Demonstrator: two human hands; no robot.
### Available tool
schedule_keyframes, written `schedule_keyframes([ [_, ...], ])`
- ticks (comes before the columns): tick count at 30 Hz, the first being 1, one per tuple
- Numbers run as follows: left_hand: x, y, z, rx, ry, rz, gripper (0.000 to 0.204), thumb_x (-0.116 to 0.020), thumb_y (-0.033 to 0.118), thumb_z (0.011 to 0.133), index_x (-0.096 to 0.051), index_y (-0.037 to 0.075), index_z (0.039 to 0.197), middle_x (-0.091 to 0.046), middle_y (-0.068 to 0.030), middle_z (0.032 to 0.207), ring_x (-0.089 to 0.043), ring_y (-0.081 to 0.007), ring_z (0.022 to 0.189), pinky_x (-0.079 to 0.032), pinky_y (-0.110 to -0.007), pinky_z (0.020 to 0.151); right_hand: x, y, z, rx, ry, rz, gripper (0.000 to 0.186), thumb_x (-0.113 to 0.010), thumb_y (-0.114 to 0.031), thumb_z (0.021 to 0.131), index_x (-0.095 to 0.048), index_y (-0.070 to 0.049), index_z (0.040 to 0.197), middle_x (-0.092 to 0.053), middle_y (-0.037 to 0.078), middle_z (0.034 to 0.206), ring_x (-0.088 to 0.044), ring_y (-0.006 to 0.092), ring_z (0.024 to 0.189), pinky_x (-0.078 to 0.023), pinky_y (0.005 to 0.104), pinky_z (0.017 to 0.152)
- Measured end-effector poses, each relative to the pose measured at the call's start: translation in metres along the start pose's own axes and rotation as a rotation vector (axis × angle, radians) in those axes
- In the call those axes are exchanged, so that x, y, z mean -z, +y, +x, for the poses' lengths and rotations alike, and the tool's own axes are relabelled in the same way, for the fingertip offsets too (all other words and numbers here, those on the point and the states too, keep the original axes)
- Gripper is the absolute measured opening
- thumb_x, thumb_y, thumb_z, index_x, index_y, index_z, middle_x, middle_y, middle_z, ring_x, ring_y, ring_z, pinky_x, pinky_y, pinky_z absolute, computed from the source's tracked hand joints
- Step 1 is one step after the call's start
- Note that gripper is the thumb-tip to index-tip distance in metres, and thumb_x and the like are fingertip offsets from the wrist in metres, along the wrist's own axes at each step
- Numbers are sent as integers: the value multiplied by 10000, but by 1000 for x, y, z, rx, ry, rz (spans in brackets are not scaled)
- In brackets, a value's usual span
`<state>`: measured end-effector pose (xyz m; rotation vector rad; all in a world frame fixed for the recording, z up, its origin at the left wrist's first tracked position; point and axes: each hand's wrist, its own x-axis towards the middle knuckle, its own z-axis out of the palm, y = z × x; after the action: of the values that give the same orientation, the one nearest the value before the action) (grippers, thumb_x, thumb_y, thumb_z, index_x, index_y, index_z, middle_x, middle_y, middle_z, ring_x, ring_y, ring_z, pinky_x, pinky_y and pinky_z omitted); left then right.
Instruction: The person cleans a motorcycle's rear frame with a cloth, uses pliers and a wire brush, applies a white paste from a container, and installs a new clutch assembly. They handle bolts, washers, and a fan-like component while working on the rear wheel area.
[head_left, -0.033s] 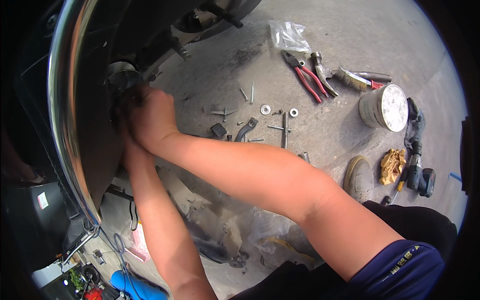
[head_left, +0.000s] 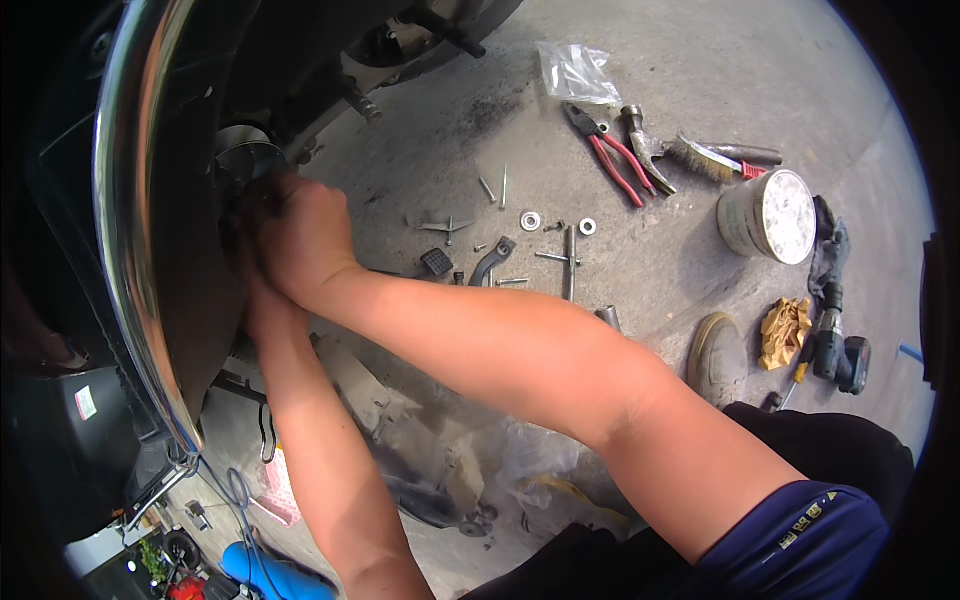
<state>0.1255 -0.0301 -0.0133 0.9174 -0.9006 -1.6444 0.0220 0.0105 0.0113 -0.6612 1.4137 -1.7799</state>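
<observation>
While pressed together at ten o'clock behind the chrome rim [head_left: 125, 230], seen only in part: right hand [head_left: 300, 235] on top, knuckles up, fingers curled in against the grey metal hub part [head_left: 245, 155]; left hand [head_left: 255, 300] just beneath, mostly covered by the right wrist. Grip of either hand: cannot tell, fingertips hidden against the dark wheel side; nothing seen held clear of it. Hub part itself at eleven o'clock, touching the right knuckles, still seated in the wheel.

Laid out on the concrete floor [head_left: 700, 60], well apart from both hands:
- near centre, loose bolts, two washers [head_left: 530, 220] and a T-shaped wrench [head_left: 570, 260];
- at one o'clock, plastic bag [head_left: 575, 70], red pliers [head_left: 610, 155], hammer [head_left: 645, 150], wire brush [head_left: 715, 158];
- at two o'clock, round tin [head_left: 765, 215];
- at three to four o'clock, crumpled rag [head_left: 785, 330], cordless drill [head_left: 835, 345], shoe [head_left: 717, 360].

Judged from the scattered fasteners: dismantling well under way, work centred on the hub, no tool in hand.
</observation>
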Motion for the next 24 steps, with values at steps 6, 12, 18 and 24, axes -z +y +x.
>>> schedule_keyframes([
  [6,-1,-4,3,-228,75,303,453,-452,324,1125,-491,54,1487,-542,-89,1456,-506,-188,1332,-364,-313,1144,8,4,4,269,21,-273,173,-732,-241,873,-708,-71,859,-738,200,863,-719,428,840,-569,509,747],
  [12,12,-5,8,-304,94,512,439,-445,313,1129,-503,56,1481,-533,-88,1484,-494,-173,1354,-352,-295,1147,10,6,12,173,61,-196,185,-735,-262,879,-694,-85,839,-730,174,801,-720,411,803,-565,506,730],
  [18,58,-4,44,37,-105,-219,466,-473,339,1120,-503,46,1481,-529,-84,1488,-524,-189,1317,-395,-319,1115,7,1,0,58,-53,-286,246,-676,-316,936,-771,-89,929,-734,191,818,-719,424,807,-571,508,732],
  [24,80,1,47,15,-51,-89,470,-480,324,1115,-493,41,1489,-510,-95,1510,-513,-209,1336,-397,-339,1125,-5,-7,-10,8,8,-173,256,-630,-302,969,-778,-93,971,-722,219,848,-700,455,819,-565,537,738],
])
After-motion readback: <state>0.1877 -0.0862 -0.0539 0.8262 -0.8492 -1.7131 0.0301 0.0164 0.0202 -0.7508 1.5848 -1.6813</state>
